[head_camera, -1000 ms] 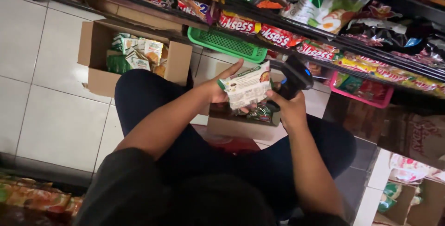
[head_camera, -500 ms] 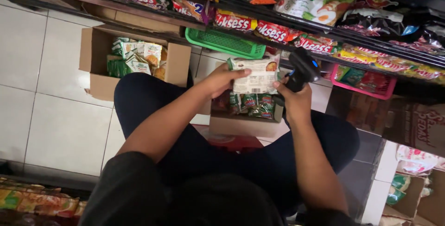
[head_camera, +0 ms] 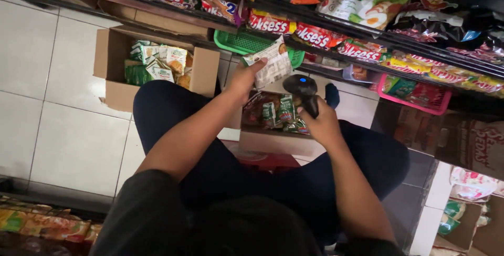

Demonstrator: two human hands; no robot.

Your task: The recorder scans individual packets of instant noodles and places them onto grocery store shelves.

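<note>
A: Noodle packet: where does it sit in the head view?

B: It is held in the left hand, raised in front of the green basket on the lower shelf. The fingers are closed on its lower left edge, thumb across the face. Its long axis runs tilted, lower left to upper right.

A: And the right hand?

B: Wrapped around the grip of a black handheld scanner. The scanner head, with a small blue light on top, sits just below and to the right of the packet, near it but not touching.

A: Which way does the packet lie from the scanner?

B: Up and slightly left of the head. The left hand is the only one in contact with the packet; the right hand is occupied by the scanner.

A: What lies below?

B: An open carton of similar packets between the knees. A second cardboard box of packets stands on the tiled floor to the left, well apart from both hands.
</note>
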